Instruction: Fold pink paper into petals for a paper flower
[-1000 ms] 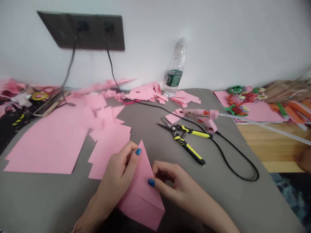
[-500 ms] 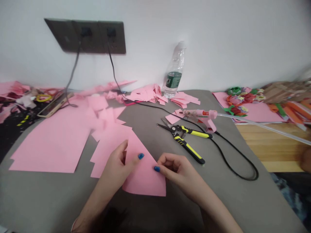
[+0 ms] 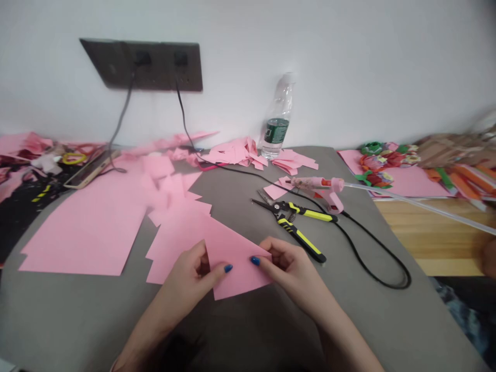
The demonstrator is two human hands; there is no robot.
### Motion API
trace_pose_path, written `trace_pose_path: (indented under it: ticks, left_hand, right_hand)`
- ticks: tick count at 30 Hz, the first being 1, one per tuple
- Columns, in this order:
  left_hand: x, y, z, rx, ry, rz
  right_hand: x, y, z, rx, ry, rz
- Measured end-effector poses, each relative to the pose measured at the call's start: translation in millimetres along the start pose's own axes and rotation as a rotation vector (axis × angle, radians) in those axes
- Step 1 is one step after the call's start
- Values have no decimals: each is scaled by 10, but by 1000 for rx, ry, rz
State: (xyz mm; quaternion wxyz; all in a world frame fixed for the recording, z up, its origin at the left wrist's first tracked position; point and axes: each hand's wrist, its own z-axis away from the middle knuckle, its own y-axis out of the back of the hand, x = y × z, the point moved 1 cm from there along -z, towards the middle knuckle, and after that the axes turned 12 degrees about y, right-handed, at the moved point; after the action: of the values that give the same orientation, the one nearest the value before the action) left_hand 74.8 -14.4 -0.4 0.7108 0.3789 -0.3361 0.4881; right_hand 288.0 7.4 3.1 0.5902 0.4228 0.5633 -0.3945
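Note:
Both my hands hold a folded pink paper piece (image 3: 236, 258) just above the grey table cover (image 3: 349, 310). My left hand (image 3: 194, 279) pinches its left edge with the thumb on top. My right hand (image 3: 287, 268) pinches its right corner. Under the piece, to the left, lies a stack of pink paper squares (image 3: 174, 232). Yellow-handled pliers (image 3: 296, 222) lie just beyond my right hand.
A pink glue gun (image 3: 325, 188) with a black cord (image 3: 380, 258) sits behind the pliers. A large pink sheet (image 3: 89, 232) lies at left, a phone (image 3: 91, 168) beyond it. A water bottle (image 3: 277, 121) stands by the wall among pink scraps. Coloured paper crafts (image 3: 380, 160) lie at right.
The folded pink piece has been turned and lifted away from me, from a long point-up shape to a flatter triangle. Both hands moved up with it.

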Motion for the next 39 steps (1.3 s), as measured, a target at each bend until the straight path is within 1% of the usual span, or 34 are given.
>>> trace_pose_path:
  ticks: [3,6,10,13,15,16,18,20,21,23,25,27,28,29,31,33,35,37,39]
  left_hand:
    - [-22,33,30,20,-53,-59]
    - [-22,86,55,25,-115,-75]
    - [19,172,92,-97,-198,-85]
    - [34,225,113,-165,-232,-101]
    - [31,228,112,-190,-218,-71]
    - [28,216,106,-197,-188,-48]
    - [26,164,85,-213,-86,-28]
    - [37,95,60,-224,4,-55]
    - [48,61,48,-225,21,-71]
    - [76,8,28,-194,3,-71]
    - [96,-22,18,-126,-32,-45]
    - [102,-35,22,-50,-50,-35]
    - [102,-40,29,-30,-59,-42]
    - [101,-45,37,-24,-65,-57]
    - [99,-58,53,-49,-65,-105]
    - [99,-75,64,-100,-54,-131]
    - [97,-95,66,-132,-48,-113]
    - [92,-113,60,-118,-68,-94]
    - [80,-125,49,-84,-93,-110]
  right_hand:
    - [12,14,12,-43,2,-33]
    - [34,62,26,-60,46,-65]
    - [81,145,51,-66,147,-52]
    - [87,170,69,-96,185,-1]
    - [55,161,79,-104,202,50]
    - [27,149,84,-108,216,77]
    - [-38,115,94,-125,256,117]
    - [-91,75,102,-131,282,142]
    - [-103,55,103,-114,280,150]
    - [-89,17,96,-42,232,130]
    - [-34,-24,76,27,152,42]
    - [30,-66,47,62,87,-74]
    - [55,-84,32,76,70,-113]
    - [71,-100,19,95,63,-129]
    - [76,-124,2,138,71,-106]
    - [55,-146,-1,138,88,-64]
    - [30,-168,5,92,81,-45]
    - [14,-184,14,49,53,-46]
    - [9,-191,19,35,28,-46]
